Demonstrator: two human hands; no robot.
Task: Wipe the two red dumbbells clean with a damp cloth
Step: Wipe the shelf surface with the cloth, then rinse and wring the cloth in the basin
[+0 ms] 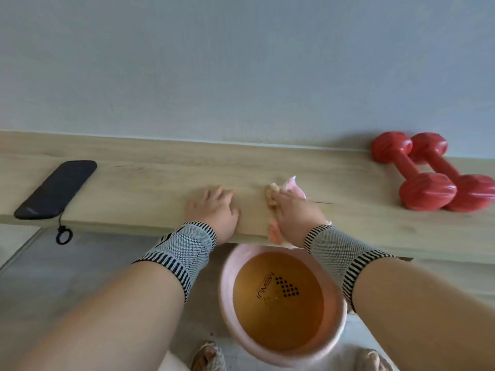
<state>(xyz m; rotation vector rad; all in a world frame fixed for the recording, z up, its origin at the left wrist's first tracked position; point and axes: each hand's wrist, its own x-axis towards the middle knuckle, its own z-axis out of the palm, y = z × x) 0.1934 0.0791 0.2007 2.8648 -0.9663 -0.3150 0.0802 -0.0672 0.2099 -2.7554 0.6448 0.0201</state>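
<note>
Two red dumbbells [413,170] [455,174] lie side by side at the right end of a light wooden shelf [166,183], against the wall. My right hand [297,212] rests on a pink and cream cloth [290,187] on the shelf near its front edge, well left of the dumbbells; the fingers are over the cloth and I cannot tell if they curl round it. My left hand [217,210] lies flat on the bare shelf just left of the cloth, holding nothing. Both wrists wear striped knit bands.
A pink basin [227,263] of water stands on the floor directly below my hands. A dark phone [56,190] with a wrist loop lies at the shelf's left end. My slippered feet [207,357] show at the bottom.
</note>
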